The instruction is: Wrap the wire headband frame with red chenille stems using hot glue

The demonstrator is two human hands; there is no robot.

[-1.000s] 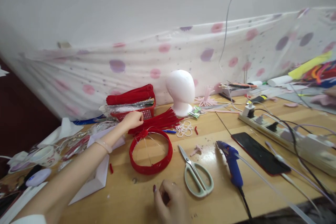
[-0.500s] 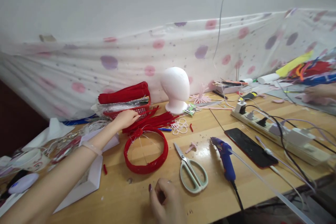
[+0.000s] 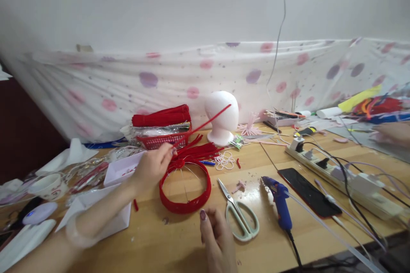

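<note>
At ten o'clock from the round red fuzzy ring [image 3: 185,208], the left hand [image 3: 153,165] is clamped on a thin red fuzzy stem [image 3: 213,118] slanting toward two o'clock. The ring lies on the wooden table [image 3: 150,239]. The right hand [image 3: 218,239], at five o'clock, curls loosely, thumb and fingers apart.

The scene is lit evenly and moderately, with the wall [image 3: 198,4] rendered in flat grey and darkened towards the upper left corner. A glare patch is seen on the tabletop [image 3: 144,239], right of centre, and soft shadows are cast. Edges are stretched by the wide lens; the far right is smeared, the left forearm [image 3: 105,213] slightly blurred, while the scissors [image 3: 238,213] are rendered fairly crisply.
</note>
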